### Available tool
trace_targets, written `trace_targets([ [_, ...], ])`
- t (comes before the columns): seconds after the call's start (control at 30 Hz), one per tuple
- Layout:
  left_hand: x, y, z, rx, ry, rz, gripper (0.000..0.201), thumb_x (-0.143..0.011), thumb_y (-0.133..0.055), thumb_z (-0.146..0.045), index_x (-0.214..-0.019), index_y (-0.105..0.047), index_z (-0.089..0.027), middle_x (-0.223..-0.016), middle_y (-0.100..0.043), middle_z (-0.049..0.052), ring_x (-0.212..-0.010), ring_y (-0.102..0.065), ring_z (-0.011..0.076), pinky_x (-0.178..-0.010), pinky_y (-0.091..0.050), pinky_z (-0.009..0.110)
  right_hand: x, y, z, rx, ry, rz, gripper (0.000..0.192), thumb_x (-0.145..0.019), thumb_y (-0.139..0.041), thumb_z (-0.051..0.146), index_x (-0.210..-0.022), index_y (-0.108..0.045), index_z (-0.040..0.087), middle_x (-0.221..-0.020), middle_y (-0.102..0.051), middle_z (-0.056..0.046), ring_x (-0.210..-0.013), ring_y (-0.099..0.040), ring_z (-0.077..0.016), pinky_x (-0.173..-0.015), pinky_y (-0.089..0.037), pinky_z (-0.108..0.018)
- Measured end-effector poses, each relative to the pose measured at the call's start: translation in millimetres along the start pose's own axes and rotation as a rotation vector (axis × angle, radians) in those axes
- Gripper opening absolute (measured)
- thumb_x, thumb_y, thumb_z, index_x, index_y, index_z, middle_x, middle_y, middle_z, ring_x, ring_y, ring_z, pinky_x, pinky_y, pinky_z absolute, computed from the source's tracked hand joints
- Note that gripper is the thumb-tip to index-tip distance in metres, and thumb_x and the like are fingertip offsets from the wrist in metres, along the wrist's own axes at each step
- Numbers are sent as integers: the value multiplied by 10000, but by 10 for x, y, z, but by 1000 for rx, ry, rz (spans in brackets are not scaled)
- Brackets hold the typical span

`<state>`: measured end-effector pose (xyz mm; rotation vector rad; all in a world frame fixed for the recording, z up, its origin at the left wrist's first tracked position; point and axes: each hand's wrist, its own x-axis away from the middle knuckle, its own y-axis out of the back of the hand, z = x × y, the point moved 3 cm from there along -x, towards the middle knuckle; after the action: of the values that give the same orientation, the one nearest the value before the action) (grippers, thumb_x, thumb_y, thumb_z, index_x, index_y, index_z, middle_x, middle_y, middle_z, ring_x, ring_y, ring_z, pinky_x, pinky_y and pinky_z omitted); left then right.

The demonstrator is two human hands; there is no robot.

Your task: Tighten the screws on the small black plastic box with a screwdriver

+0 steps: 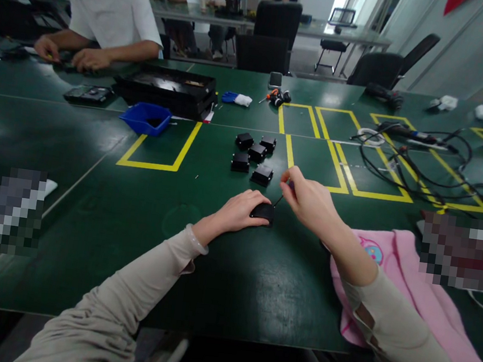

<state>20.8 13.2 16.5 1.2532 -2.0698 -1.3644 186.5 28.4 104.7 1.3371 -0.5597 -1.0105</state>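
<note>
My left hand (242, 209) grips a small black box (263, 212) against the green table, thumb on the near side and fingers on the far side. In my right hand (305, 198) is a thin screwdriver (279, 199), pinched by its handle. The shaft slants down to the left, and its tip meets the right end of the box; the exact contact point is too small to make out. Just beyond my hands lies a group of several similar black boxes (257, 152) with small bright spots at their ends.
A blue bin (146, 118) and a black case (169, 88) stand to the left. A pink cloth (397, 284) lies under my right forearm. Coiled black cables (431, 161) spread at the right over yellow tape outlines. Across the table, a person (117, 10) in white works with their hands.
</note>
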Motion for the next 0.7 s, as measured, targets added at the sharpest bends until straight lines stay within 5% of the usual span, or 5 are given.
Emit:
trace_targets([
  [0.7, -3, 25, -23, 36, 3, -2, 400, -839, -660, -444, -1155, -559, -222, -1125, -585, 61, -1037, -537, 238, -891, -462, 374, 5, 47, 26, 38, 29, 47, 290, -963, -319, 345, -1083, -534, 192, -817, -686, -37, -643, -577, -159, -568, -238, -269],
])
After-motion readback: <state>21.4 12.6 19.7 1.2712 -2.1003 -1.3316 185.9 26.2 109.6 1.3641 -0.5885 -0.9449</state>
